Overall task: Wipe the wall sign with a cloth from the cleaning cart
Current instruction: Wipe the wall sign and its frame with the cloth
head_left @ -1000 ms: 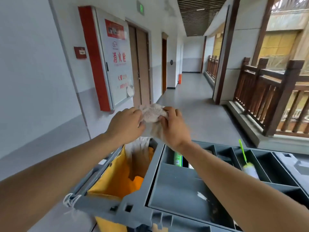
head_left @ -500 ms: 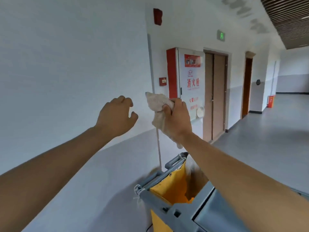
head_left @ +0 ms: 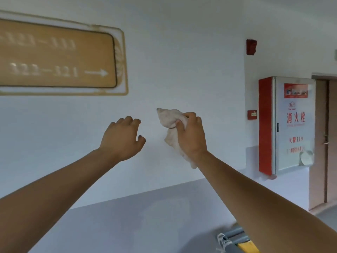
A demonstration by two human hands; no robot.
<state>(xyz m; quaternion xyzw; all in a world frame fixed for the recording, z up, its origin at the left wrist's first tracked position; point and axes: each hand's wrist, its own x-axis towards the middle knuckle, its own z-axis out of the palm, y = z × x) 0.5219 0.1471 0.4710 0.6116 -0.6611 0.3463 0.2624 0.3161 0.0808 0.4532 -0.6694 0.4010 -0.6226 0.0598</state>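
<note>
Both arms reach forward; left hand (head_left: 122,138) loosely curled and empty, right hand (head_left: 191,136) clenched.

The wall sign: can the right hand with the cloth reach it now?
Probably yes. The right hand grips the cloth below and right of the wall sign; only bare wall lies between, though the left hand is nearer.

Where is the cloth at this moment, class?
In the head view the cloth sits right of centre, bunched in the right hand, below and right of the sign and not touching it.
</note>
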